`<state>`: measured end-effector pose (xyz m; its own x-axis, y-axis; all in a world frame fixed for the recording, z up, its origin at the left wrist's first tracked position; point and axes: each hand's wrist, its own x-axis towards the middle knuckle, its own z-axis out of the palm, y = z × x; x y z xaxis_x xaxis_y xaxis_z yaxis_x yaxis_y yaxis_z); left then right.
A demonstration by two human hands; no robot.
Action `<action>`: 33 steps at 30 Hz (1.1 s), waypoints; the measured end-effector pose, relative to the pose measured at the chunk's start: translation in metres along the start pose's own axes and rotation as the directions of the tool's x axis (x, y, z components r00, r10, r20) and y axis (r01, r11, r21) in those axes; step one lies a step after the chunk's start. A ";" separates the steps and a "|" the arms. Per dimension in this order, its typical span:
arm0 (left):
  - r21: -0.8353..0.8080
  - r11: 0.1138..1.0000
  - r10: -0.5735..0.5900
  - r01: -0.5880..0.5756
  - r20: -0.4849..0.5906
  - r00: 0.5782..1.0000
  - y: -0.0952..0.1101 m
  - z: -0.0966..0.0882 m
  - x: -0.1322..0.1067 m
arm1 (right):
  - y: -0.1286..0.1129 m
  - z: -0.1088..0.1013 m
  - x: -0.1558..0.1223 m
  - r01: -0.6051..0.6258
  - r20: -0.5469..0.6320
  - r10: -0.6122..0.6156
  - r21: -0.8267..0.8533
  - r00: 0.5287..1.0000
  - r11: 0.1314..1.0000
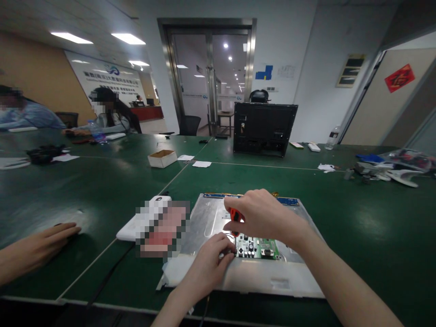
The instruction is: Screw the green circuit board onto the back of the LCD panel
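A silver metal panel (296, 272) lies flat on the green table in front of me, with a green circuit board (262, 248) mounted near its middle. My right hand (262, 215) is closed round a red-handled screwdriver (235, 217), held upright with its tip down at the left end of the board. My left hand (211, 259) rests on the panel beside the board, its fingers pinched together at the screwdriver's tip; what they pinch is too small to see.
A white device (136, 227) lies left of the panel. A co-worker's hand (51, 236) rests on the table at far left. A black monitor back (264, 129), a small cardboard box (162, 158) and scattered parts (388, 170) stand farther back. Two people sit at the far left.
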<state>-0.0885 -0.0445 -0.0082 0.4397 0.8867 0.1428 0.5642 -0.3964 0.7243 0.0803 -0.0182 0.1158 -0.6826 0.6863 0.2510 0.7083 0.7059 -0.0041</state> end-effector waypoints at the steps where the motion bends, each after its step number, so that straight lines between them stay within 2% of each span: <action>1: -0.001 1.000 -0.001 0.001 -0.002 1.000 0.000 0.000 0.000 | 0.000 -0.001 -0.001 -0.002 0.004 0.002 0.007 1.000 1.000; 10: 0.008 1.000 0.028 -0.027 -0.020 0.999 -0.002 0.001 0.000 | 0.001 -0.009 -0.009 0.065 0.049 -0.071 0.125 0.996 0.990; 23: 0.001 1.000 0.024 -0.024 -0.007 1.000 -0.001 0.000 0.000 | -0.005 -0.007 -0.004 -0.002 0.036 0.001 0.016 0.999 1.000; 29: 0.011 1.000 0.022 -0.022 -0.016 1.000 -0.001 0.000 -0.001 | -0.001 -0.008 -0.008 0.054 0.050 -0.059 0.096 0.997 0.994; 33: 0.009 1.000 0.017 -0.017 -0.011 1.000 0.002 -0.001 0.000 | -0.002 -0.005 -0.007 0.047 0.046 -0.051 0.073 0.998 0.996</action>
<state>-0.0883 -0.0449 -0.0065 0.4415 0.8825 0.1620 0.5631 -0.4131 0.7157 0.0844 -0.0254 0.1193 -0.7253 0.6569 0.2059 0.6602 0.7485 -0.0624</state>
